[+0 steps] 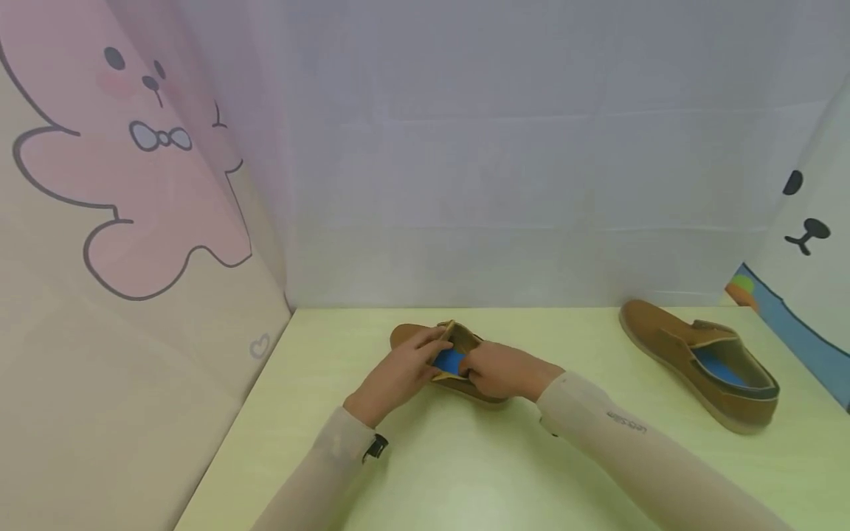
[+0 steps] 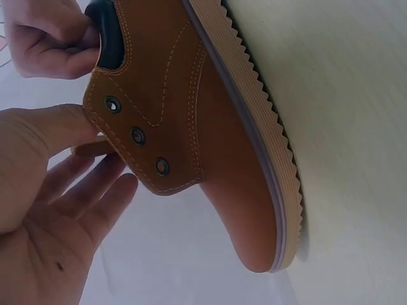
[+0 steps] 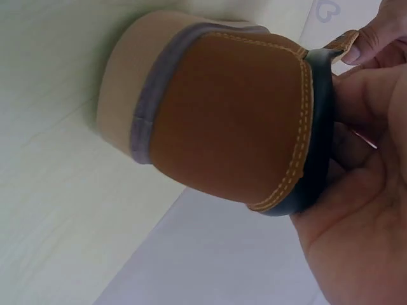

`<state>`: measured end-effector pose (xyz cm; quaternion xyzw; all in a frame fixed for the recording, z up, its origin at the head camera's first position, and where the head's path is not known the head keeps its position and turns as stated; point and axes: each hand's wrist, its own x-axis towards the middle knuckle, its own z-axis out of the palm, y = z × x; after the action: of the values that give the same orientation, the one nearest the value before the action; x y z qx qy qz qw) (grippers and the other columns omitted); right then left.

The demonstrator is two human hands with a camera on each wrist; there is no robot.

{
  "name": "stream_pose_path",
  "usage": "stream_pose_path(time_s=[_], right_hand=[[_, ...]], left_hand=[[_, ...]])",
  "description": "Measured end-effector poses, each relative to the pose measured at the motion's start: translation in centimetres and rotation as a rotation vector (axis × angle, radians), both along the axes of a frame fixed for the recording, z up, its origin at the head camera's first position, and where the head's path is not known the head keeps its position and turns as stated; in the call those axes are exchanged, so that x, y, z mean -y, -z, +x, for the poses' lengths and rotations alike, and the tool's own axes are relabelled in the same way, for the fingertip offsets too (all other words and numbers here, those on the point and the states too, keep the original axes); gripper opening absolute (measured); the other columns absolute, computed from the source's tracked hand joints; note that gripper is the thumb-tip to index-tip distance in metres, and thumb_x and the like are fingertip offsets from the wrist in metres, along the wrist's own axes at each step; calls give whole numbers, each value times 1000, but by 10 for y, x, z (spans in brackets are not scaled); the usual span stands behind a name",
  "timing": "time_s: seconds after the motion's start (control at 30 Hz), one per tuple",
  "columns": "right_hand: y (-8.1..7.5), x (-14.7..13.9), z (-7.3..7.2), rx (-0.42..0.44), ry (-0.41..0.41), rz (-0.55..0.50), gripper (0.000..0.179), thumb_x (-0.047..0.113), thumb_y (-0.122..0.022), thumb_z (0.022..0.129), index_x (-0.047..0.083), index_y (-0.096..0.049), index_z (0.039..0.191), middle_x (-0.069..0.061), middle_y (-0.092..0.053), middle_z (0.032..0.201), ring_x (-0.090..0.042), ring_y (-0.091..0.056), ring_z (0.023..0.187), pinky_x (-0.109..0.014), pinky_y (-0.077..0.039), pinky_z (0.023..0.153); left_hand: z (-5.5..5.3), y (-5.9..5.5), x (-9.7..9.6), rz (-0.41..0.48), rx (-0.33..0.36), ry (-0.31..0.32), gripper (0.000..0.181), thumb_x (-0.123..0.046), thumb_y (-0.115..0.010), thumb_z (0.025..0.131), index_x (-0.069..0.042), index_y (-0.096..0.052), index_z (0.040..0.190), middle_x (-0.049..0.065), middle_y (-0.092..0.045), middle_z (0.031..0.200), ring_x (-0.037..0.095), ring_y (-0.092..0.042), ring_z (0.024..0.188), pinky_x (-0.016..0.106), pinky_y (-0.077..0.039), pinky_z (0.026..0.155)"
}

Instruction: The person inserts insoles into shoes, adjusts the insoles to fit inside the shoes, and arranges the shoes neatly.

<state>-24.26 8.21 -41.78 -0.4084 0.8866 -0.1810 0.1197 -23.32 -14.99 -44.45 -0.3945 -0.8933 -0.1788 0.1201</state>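
Observation:
A brown shoe (image 1: pixel 406 335) sits at the middle of the table, toe to the left, with a blue insole (image 1: pixel 449 361) inside. My left hand (image 1: pixel 401 369) holds the lace flaps by their edges. In the left wrist view, its thumb lies at the edge of the eyelet flap (image 2: pixel 143 140), which carries three unlaced eyelets. My right hand (image 1: pixel 508 370) grips the shoe opening at the heel end, fingers curled over the dark padded collar (image 3: pixel 321 136) and partly hidden inside. The shoe's heel (image 3: pixel 235 121) faces the right wrist view.
A matching brown shoe (image 1: pixel 671 343), also with a blue insole, lies on the right of the pale table (image 1: pixel 425 479). A white curtain (image 1: pixel 518 184) hangs behind the table. Cloth with a pink cartoon bear (image 1: pixel 166 192) hangs on the left, and another printed cloth on the right.

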Motion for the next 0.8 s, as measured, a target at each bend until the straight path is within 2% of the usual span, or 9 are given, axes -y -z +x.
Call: stream_pose_path(time_s=[0.13, 0.23, 0.33, 0.4, 0.5, 0.6, 0.67, 0.8], right_hand=[[3, -6, -2, -28, 16, -90, 26, -4, -54, 97, 3, -77, 106, -7, -75, 98, -8, -66, 75, -27, -55, 71], [4, -10, -4, -65, 48, -150, 24, -3, -53, 98, 2, -76, 105, -8, -74, 99, -10, -66, 77, -29, -56, 72], [5, -13, -10, -120, 131, -204, 21, -1, -55, 98, 4, -75, 103, -7, -73, 98, -12, -66, 81, -32, -56, 73], [5, -13, -16, -153, 207, -232, 18, 0, -57, 98, 5, -73, 104, -7, -73, 100, -15, -67, 84, -34, -56, 75], [6, -13, -25, -128, 296, -240, 24, 1, -57, 98, 2, -67, 119, -13, -70, 114, -25, -68, 95, -42, -56, 83], [8, -12, -30, -69, 314, -205, 39, 3, -56, 99, 1, -57, 138, -18, -65, 126, -31, -68, 105, -45, -55, 87], [9, -11, -32, -42, 296, -170, 43, 3, -55, 100, 1, -53, 143, -19, -66, 124, -29, -69, 96, -43, -56, 81], [14, -11, -36, -62, 254, -147, 43, -3, -54, 98, 2, -57, 141, -15, -70, 113, -16, -60, 74, -34, -51, 69]], left_hand=[[2, 2, 1, 2, 5, -7, 40, -7, -64, 101, -7, -58, 140, 11, -50, 147, 24, -57, 129, 27, -53, 94], [5, 3, 2, -5, 61, -13, 46, -17, -57, 106, -11, -48, 151, 10, -52, 146, 21, -61, 121, 30, -54, 91], [7, 1, 2, -34, 135, -30, 60, -29, -61, 104, -17, -37, 158, 8, -53, 147, 20, -62, 120, 33, -55, 91], [6, 0, 2, -54, 145, -35, 64, -30, -66, 101, -16, -39, 157, 9, -56, 144, 21, -61, 121, 35, -54, 93], [3, -3, 3, -86, 125, -37, 59, -25, -71, 98, -13, -49, 151, 8, -60, 140, 22, -60, 124, 36, -53, 97], [0, -3, 6, -98, 87, -31, 51, -20, -72, 97, -10, -56, 144, 8, -64, 134, 21, -62, 121, 35, -53, 97], [-1, -3, 8, -99, 77, -28, 48, -19, -71, 97, -10, -58, 142, 7, -65, 131, 21, -63, 118, 34, -53, 95], [-3, 2, 12, -93, 60, -35, 42, -18, -70, 98, -10, -62, 139, 7, -69, 125, 20, -66, 112, 34, -55, 91]])
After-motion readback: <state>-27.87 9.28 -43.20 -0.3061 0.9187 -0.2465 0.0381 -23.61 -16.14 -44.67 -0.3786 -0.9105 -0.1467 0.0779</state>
